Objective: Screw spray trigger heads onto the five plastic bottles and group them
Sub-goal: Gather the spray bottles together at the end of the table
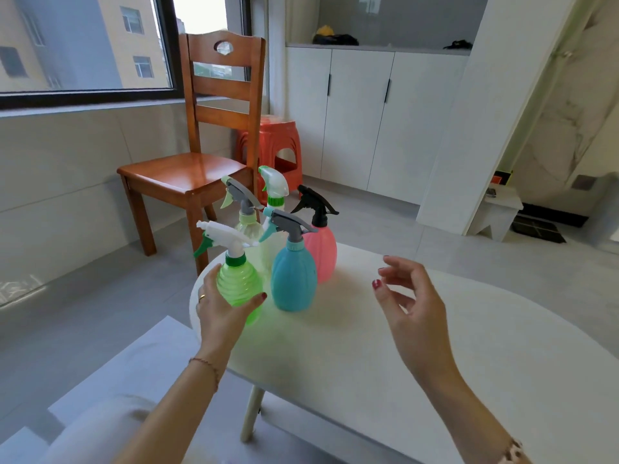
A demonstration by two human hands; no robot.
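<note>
No legible text, label, brand, number or sign appears anywhere in the frame. The five bottles at centre carry no readable print.

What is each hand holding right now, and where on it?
The left hand grips the green bottle around its lower body. The right hand holds nothing.
</note>
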